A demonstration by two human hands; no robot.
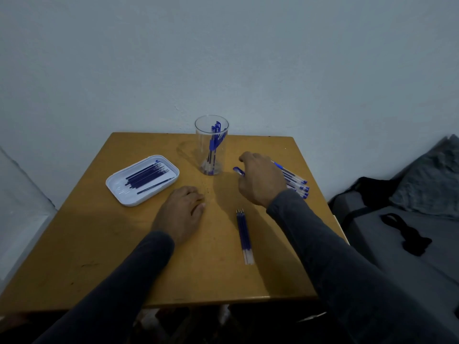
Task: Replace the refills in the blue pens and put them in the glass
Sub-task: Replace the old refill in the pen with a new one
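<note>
A clear glass [211, 155] stands at the back of the wooden table [104, 244] with a few blue pens upright inside it. To its right lies a row of several blue pens [296, 183]. My right hand [260, 180] covers the left part of that row with its fingers curled down. It grips one blue pen [238, 170], whose capped end sticks out to the left of the hand. Three loose refills [244, 234] lie side by side near the table's middle. My left hand [181, 212] rests on the table, relaxed and holding nothing.
A white tray [116, 192] with several dark blue refills sits at the left of the table. A wall rises directly behind the table. To the right stands a grey bed or sofa [397, 234] with a black bag and dark cloth on it.
</note>
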